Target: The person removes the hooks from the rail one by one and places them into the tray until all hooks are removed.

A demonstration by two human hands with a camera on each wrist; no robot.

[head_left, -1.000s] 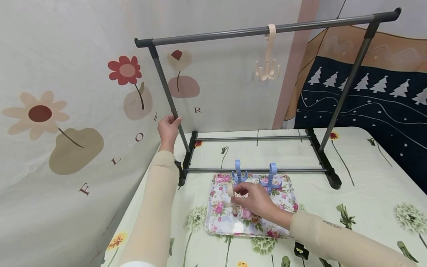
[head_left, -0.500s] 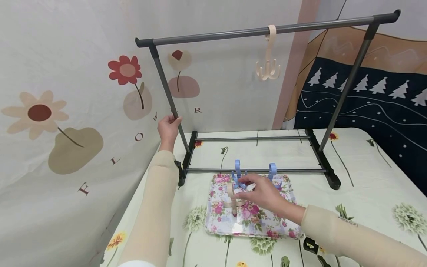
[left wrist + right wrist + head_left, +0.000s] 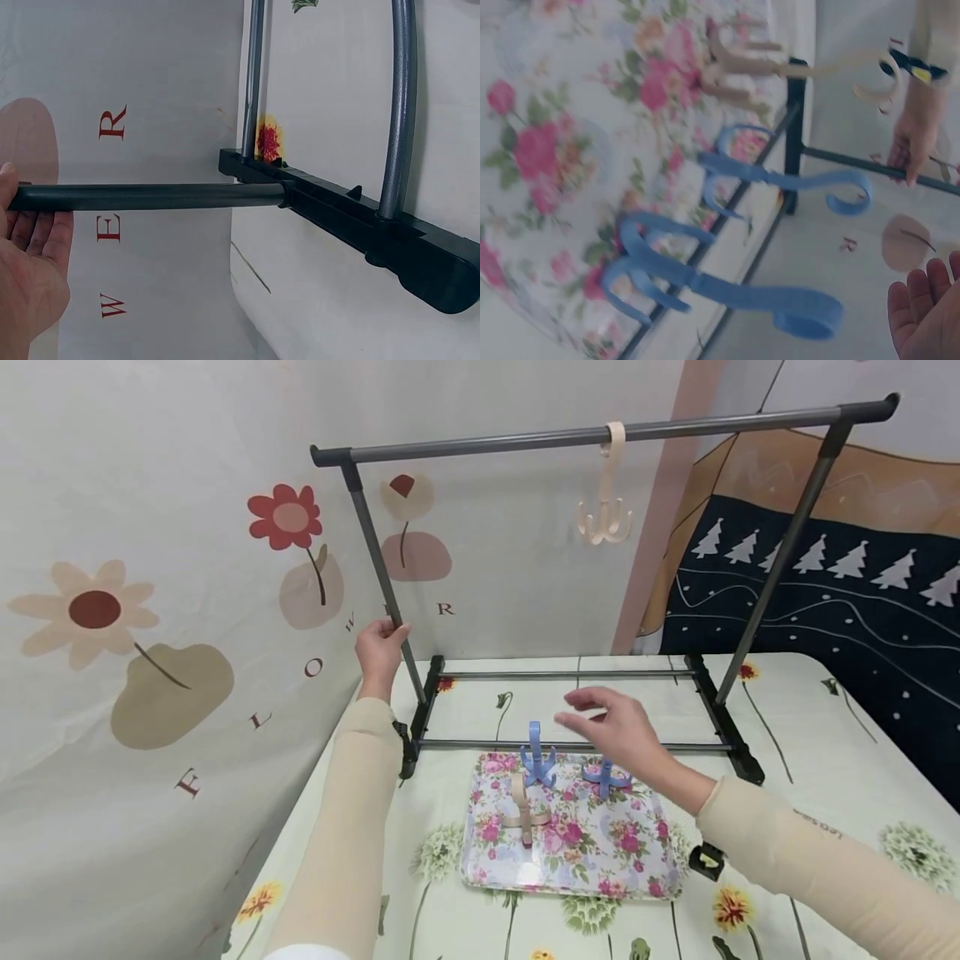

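My left hand [image 3: 379,653] grips the left upright post [image 3: 372,539] of a dark metal clothes rack. The left wrist view shows that post [image 3: 150,196], with fingers curled at its edge. In mid-air over the tray's far edge is my right hand [image 3: 617,727], thumb and fingers apart and nothing between them. Below it, two blue multi-claw hanger hooks, one left [image 3: 537,767] and one right [image 3: 605,782], stand on a floral tray [image 3: 585,878]; the hand hides the right one's top. A beige claw hook [image 3: 525,817] stands nearer me on the tray.
Another beige claw hook [image 3: 604,518] hangs from the rack's top rail [image 3: 487,444]. Two low crossbars, the front one [image 3: 465,744] just behind the tray, join the black feet [image 3: 723,727]. A printed curtain [image 3: 187,827] borders the flower-patterned table [image 3: 832,752].
My right hand has left the beige hook on the tray and risen up and to the right, past the blue hooks. The left hand keeps its grip on the post.
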